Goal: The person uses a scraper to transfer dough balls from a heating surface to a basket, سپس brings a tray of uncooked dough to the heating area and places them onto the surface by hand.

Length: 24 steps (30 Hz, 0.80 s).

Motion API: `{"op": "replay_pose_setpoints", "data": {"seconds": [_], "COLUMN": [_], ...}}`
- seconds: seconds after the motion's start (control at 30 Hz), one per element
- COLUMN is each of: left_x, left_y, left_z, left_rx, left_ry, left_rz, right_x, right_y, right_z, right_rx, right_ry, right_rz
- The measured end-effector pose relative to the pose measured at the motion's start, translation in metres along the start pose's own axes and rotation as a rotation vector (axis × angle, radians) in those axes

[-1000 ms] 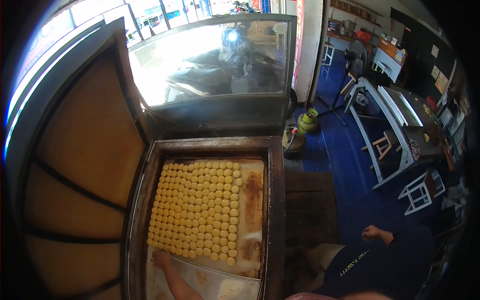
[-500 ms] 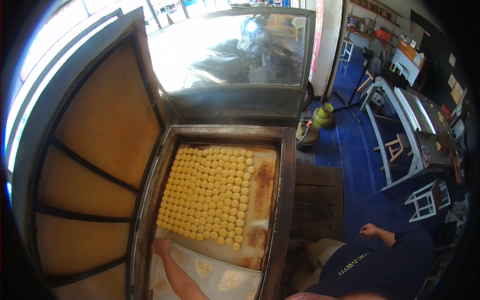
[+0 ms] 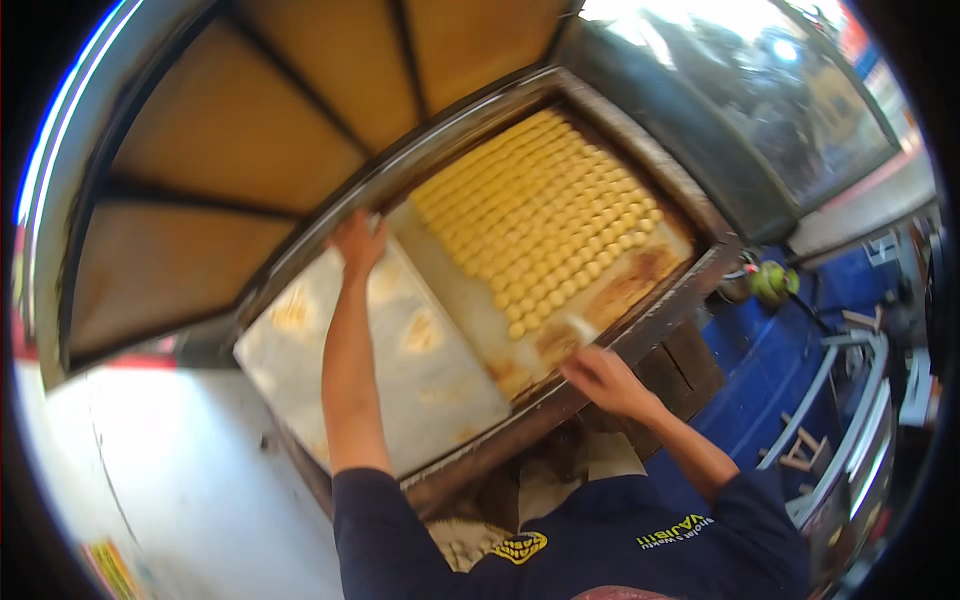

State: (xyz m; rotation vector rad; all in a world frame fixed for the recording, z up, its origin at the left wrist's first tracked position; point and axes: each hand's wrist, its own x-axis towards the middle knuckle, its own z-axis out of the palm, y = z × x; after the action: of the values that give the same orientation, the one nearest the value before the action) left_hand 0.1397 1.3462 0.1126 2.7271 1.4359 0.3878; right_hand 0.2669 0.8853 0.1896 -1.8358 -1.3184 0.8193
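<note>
My left hand point(image 3: 358, 242) grips the upper corner of a pale, stained metal sheet point(image 3: 350, 290) lying over the left part of a wood-rimmed griddle point(image 3: 688, 195). Many round yellow dough pieces point(image 3: 530, 200) sit in tight rows on the griddle's right part, beside the sheet, with bare browned surface along their near edge. My right hand point(image 3: 590, 372), blurred, is over the griddle's front rim, right of the sheet; whether it holds anything is unclear.
An open lid with amber panels point(image 3: 230, 160) rises behind the griddle; a glass-fronted panel point(image 3: 760, 120) stands at upper right. Green gas cylinder point(image 3: 775, 280), stools and metal-framed table point(image 3: 850, 400) are on the blue floor at right. A white wall point(image 3: 170, 460) is at left.
My view has swung left onto the griddle. My right hand has moved from beside my body to the griddle's rim; my left hand stays at the sheet's corner.
</note>
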Motion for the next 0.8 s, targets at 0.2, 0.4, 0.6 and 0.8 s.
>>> {"op": "replay_pose_setpoints", "data": {"seconds": [0.2, 0.4, 0.6, 0.8], "left_x": [-0.015, -0.088, -0.248, -0.340], "left_y": [0.050, 0.014, -0.041, -0.042], "left_z": [-0.076, -0.123, -0.134, -0.111], "left_rx": [-0.015, -0.277, -0.418, -0.264], "left_ry": [0.048, 0.484, 0.920, 0.600], "left_rz": [0.001, -0.097, -0.855, -0.941], "right_x": [0.158, 0.168, 0.184, 0.181], "right_y": [0.026, -0.029, -0.063, -0.109], "right_z": [0.153, 0.172, 0.172, 0.146], "right_rx": [0.222, 0.600, 0.653, 0.743], "right_ry": [0.101, -0.090, 0.053, -0.047], "right_rz": [0.052, 0.314, 0.342, 0.307]}}
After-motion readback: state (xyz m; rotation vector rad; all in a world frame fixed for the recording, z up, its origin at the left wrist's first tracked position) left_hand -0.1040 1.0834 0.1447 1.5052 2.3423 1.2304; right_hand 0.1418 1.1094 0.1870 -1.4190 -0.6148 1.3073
